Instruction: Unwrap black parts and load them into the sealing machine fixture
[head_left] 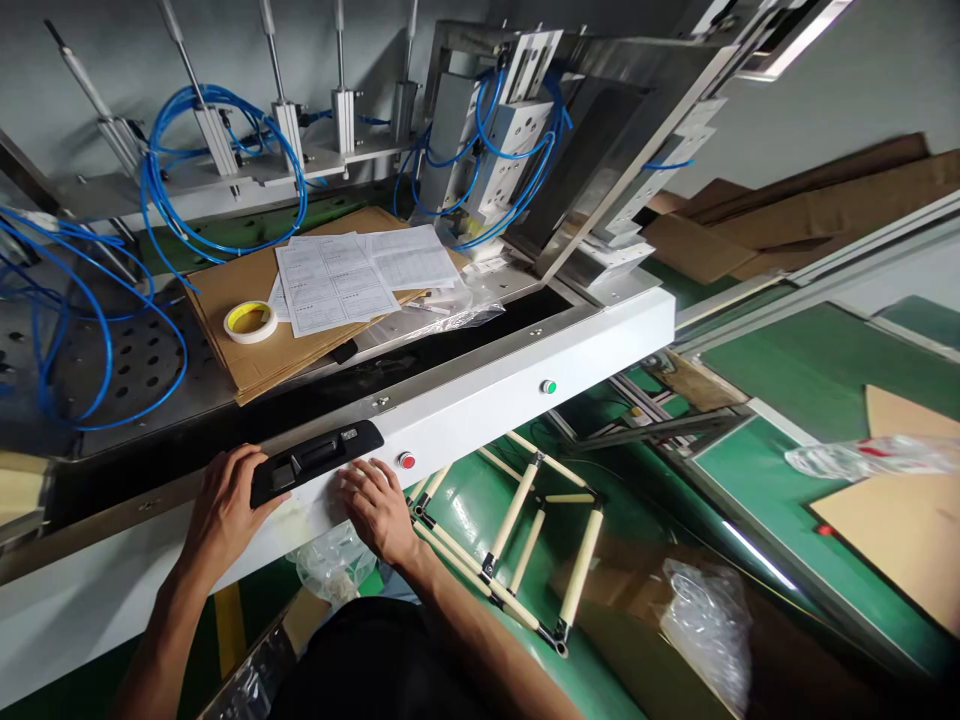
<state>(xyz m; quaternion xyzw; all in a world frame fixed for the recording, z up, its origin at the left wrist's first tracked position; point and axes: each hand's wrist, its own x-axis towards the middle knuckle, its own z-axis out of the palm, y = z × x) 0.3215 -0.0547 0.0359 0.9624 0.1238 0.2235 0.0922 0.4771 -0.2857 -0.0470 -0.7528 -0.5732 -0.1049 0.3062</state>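
A long black plastic panel point(319, 460), which looks like a car door window-switch panel, lies on the front ledge of the machine. It has a switch at its left end and a small light label near the right. My left hand point(231, 492) grips the panel's left end, thumb in front and fingers behind. Near the right end, my right hand point(375, 502) rests on the white front edge with fingers spread. Its fingertips are close to the panel's lower side; whether they touch it I cannot tell.
Behind lie cardboard sheets point(217, 335) with printed papers point(337, 285) and a tape roll point(250, 322). Blue air hoses point(154, 190) loop around metal cylinders. A red button point(406, 460) and green button point(549, 387) sit on the white beam point(480, 415). A tube-frame stand point(517, 510) is below.
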